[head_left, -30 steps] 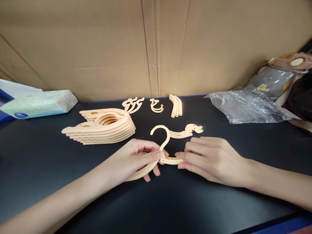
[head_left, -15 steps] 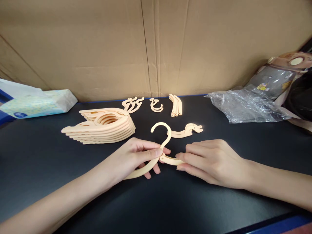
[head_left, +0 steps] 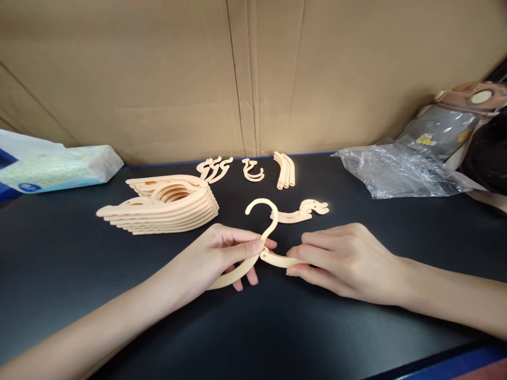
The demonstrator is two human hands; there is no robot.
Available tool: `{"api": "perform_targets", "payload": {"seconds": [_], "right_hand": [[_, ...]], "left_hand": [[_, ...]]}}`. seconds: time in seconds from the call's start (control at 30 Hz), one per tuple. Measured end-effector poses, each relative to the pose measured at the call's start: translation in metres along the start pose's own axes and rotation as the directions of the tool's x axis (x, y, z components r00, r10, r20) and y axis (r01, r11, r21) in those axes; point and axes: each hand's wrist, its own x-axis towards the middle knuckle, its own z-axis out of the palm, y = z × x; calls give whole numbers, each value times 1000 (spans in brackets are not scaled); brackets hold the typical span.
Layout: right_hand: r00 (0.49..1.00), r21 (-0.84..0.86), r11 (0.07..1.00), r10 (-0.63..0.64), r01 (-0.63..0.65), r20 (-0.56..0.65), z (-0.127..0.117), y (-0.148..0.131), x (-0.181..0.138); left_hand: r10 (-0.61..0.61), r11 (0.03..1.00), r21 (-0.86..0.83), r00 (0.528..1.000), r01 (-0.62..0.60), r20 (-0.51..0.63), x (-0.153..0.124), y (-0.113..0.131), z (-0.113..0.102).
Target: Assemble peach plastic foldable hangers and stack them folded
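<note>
A cream plastic folding hanger (head_left: 273,224) is held between both hands above the table, its hook pointing up and curling left. My left hand (head_left: 224,253) pinches it at the joint below the hook, thumb in front; one curved arm runs down-left and is partly hidden by that hand. The fingertips of my right hand (head_left: 344,261) are closed on the outer end of the other arm, which slopes right from the pivot. Just behind the hook lies a loose, wavy cream hanger piece (head_left: 295,215).
A stack of cream folded hangers (head_left: 178,211) stands at left. Behind are small curved pieces (head_left: 215,170), loose hooks (head_left: 252,171) and curved strips (head_left: 285,170). A tissue pack (head_left: 67,166) sits far left; a clear plastic bag (head_left: 400,166) and a bottle (head_left: 443,124) are right. Cardboard (head_left: 158,79) walls the back.
Both hands keep the same hold on the hanger, with hardly any movement. The view has shifted very slightly, so background things appear a little further left.
</note>
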Motion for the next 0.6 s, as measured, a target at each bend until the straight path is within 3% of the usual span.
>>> {"api": "perform_targets", "payload": {"seconds": [0.37,0.6], "right_hand": [[999,101,994,42,-45,29,-4,3,0],[1000,98,995,10,-11,13,-1,6,1]], "left_hand": [[15,1000,10,1000,-15,26,-1,1,0],[7,996,85,998,-12,56,1,2,0]]}}
